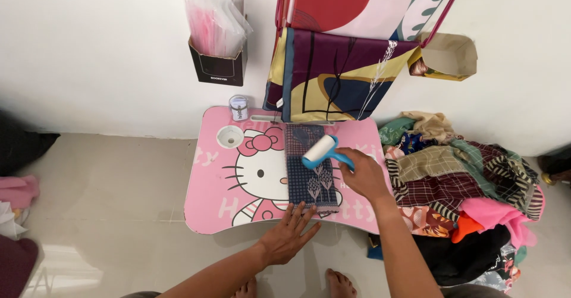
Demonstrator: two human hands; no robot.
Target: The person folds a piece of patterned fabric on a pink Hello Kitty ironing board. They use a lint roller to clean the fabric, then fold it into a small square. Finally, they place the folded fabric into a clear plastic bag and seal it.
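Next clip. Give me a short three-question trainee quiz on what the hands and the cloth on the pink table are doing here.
1. True or false: the right hand holds a lint roller by its blue handle.
2. Where does the left hand rest?
A. on the heap of clothes
B. flat on the near edge of the folded dark cloth
C. on the black box on the wall
3. Fill in: the roller's white head lies on the ____ cloth, which sits on the pink table.

Key:
1. True.
2. B; the heap of clothes is to the right of the table, untouched.
3. Folded dark patterned.
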